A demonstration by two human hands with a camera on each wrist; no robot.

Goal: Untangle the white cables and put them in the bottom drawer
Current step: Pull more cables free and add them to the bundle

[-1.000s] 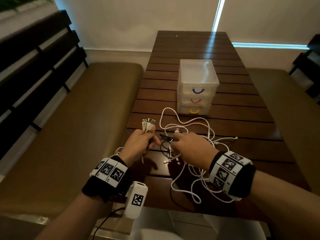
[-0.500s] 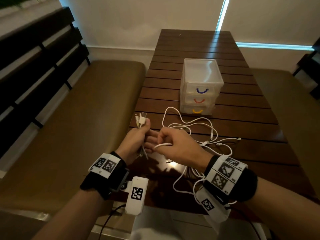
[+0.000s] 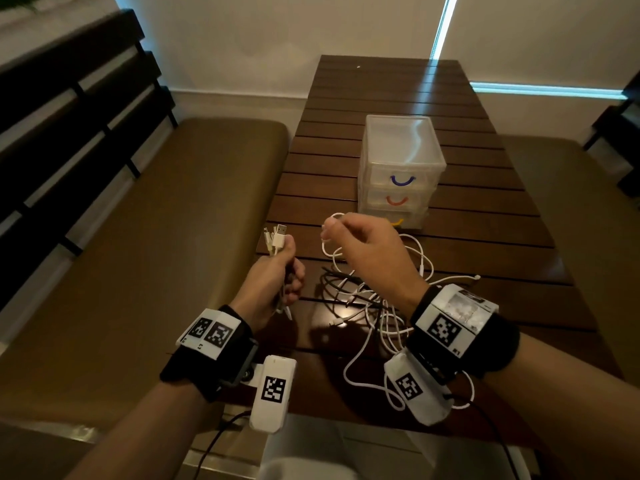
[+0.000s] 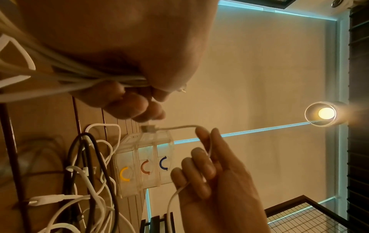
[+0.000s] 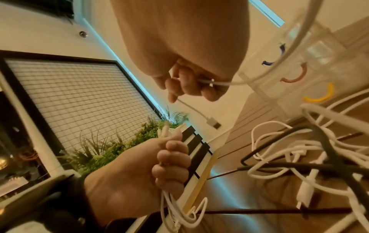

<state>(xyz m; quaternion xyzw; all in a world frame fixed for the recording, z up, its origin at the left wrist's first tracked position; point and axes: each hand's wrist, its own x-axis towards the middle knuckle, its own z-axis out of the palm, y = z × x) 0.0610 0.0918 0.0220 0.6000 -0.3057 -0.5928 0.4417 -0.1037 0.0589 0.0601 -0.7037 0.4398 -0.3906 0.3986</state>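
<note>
A tangle of white cables [image 3: 375,308] mixed with a black cable [image 3: 332,282] lies on the wooden table [image 3: 398,84]. My left hand [image 3: 289,268] grips a bundle of white cable ends [image 3: 277,237], plugs pointing up. My right hand [image 3: 343,237], raised above the tangle, pinches one white cable [image 5: 219,82] whose USB plug [image 5: 212,122] dangles free. Behind stands a clear three-drawer unit [image 3: 401,161], all drawers closed. The bottom drawer's yellow handle [image 3: 397,222] is partly hidden by my right hand and shows fully in the left wrist view [image 4: 124,174].
A brown cushioned bench [image 3: 156,237] runs along the table's left side, with dark slats behind it. Another bench [image 3: 568,202] sits on the right. The tangle trails off the table's near edge by my right wrist.
My right hand has risen from the tangle and moved toward the drawers, drawing one white cable up with it. My left hand keeps its hold on the bundle.
</note>
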